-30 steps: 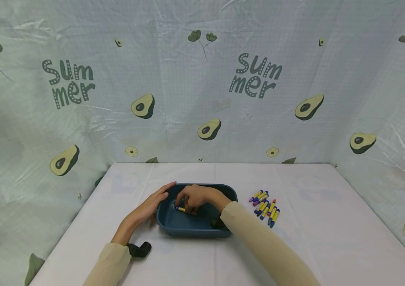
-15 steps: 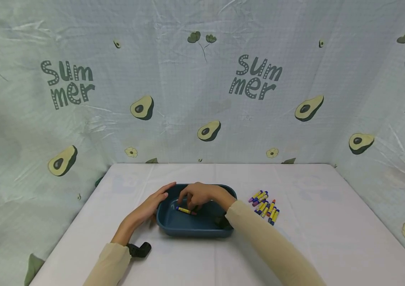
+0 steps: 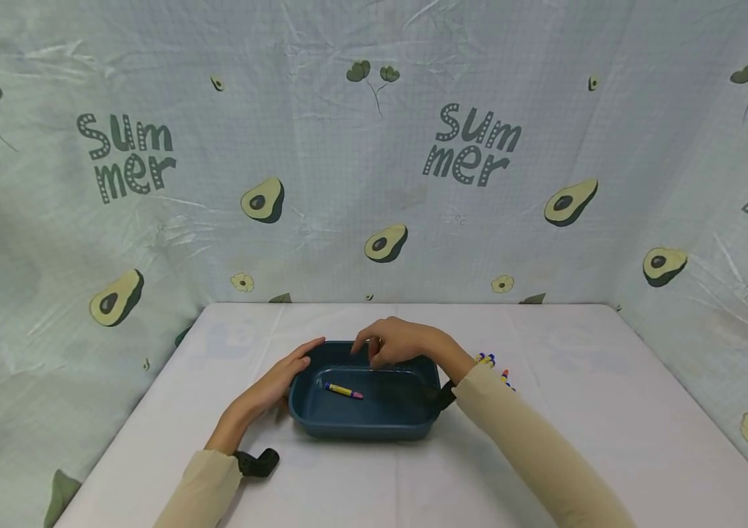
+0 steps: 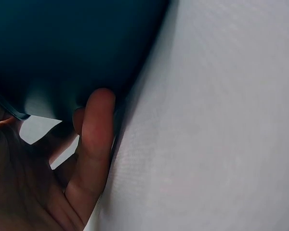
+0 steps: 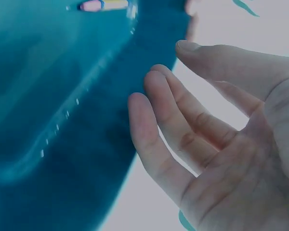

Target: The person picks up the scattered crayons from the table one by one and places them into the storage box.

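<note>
A crayon [image 3: 344,390] with a yellow wrapper and pink tip lies alone on the floor of a dark blue rectangular tray [image 3: 367,431]. My left hand [image 3: 284,375] grips the tray at its left end; in the left wrist view, fingers [image 4: 97,125] press against the outer wall. Above the tray's far rim hovers my right hand [image 3: 400,343]. Its fingers [image 5: 159,110] are loosely bent and hold nothing, with the thumb apart from them. The same crayon's pink end [image 5: 91,6] shows at the top of the right wrist view.
Several more crayons [image 3: 504,376] lie on the white table [image 3: 565,411] to the right of the tray, mostly hidden behind the right forearm. A printed curtain [image 3: 321,147] hangs behind the table. Each wrist carries a black camera mount [image 3: 258,463].
My right hand has let go of the crayon, which stays in the tray. It has risen away toward the back right. The left hand and tray have held still.
</note>
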Demonstrator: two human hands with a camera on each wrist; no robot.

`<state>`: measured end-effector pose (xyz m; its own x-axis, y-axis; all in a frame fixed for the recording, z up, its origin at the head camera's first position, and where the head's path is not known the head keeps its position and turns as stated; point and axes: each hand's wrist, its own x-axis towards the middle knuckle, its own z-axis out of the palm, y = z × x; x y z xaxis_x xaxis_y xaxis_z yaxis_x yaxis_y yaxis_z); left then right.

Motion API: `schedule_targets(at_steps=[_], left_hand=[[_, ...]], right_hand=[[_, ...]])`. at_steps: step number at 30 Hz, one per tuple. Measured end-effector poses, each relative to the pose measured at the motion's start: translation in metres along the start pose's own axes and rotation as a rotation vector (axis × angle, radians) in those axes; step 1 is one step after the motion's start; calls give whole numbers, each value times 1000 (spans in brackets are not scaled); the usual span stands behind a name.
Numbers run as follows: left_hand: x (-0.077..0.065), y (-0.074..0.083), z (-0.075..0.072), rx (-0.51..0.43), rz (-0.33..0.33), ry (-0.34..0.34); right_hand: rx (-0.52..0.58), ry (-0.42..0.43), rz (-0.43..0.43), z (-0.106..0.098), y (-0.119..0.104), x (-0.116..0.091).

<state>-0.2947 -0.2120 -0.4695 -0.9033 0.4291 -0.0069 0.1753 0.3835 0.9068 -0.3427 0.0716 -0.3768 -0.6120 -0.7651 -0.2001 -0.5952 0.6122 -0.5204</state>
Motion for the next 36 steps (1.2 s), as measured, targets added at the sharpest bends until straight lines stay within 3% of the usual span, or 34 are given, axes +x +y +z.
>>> schedule_targets(at_steps=[13,19,27,36], left_hand=[[0,-2,2,-8,0,-2],[0,-3,2,-4,2,-1],[-2,-4,2,-12,-12,4],[-1,-1,1,0,-14,2]], right_hand=[[46,141,-2,-17,31,-74],[78,245,51,-19,53,-115],[128,300,83,-12,92,-161],[196,339,227,8,126,-188]])
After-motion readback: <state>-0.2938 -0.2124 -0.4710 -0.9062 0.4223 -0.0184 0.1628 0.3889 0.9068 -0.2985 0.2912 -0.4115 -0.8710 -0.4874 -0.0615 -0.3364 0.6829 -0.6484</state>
